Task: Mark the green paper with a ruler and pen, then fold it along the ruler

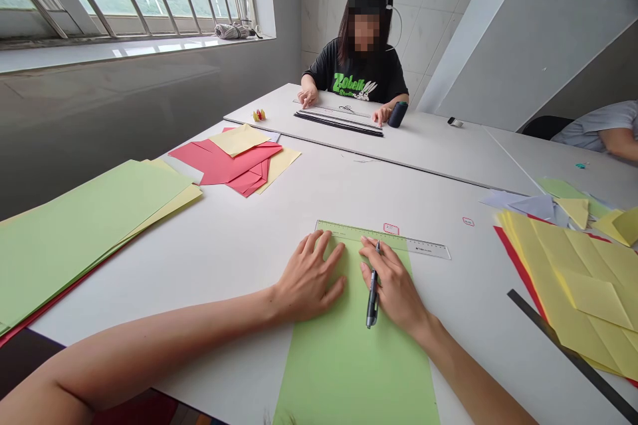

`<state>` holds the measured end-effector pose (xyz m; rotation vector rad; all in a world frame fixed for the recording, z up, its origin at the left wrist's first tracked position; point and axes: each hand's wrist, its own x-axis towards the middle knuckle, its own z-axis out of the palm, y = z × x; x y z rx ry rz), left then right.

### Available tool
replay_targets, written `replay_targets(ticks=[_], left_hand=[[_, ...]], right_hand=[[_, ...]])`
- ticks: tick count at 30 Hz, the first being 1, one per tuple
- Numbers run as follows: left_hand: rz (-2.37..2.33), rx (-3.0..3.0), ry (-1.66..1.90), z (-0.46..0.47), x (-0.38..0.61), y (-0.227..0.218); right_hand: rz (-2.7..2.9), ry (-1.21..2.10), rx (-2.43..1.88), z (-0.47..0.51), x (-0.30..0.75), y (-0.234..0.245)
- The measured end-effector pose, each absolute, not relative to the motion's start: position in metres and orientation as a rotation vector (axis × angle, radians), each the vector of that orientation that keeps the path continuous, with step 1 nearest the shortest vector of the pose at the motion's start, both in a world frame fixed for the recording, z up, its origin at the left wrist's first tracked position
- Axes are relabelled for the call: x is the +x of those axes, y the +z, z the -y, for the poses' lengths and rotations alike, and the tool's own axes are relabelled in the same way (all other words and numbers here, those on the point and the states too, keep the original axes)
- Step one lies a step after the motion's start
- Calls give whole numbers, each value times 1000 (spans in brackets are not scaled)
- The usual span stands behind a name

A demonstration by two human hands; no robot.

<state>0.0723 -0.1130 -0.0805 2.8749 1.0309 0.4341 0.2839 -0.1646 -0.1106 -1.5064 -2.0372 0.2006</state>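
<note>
A sheet of light green paper lies on the white table in front of me, running toward the near edge. Across its far end rests a clear plastic ruler, sticking out past the paper on the right. My left hand lies with spread fingers on the green paper, its fingertips at the ruler's near edge. In my right hand is a dark pen, held between the fingers with its tip toward the ruler. The right fingertips are near the ruler's lower edge.
Large green and yellow sheets are stacked at left. Red folded paper lies behind them. Creased yellow paper and a black strip are at right. Across the table a person handles black strips beside a dark thread spool.
</note>
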Motion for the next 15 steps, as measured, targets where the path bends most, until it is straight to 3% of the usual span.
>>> replay_targets(ticks=[15], left_hand=[[-1054,2968,282,108,80,-78]], right_hand=[[2039,179,-1506,164,284,-112]])
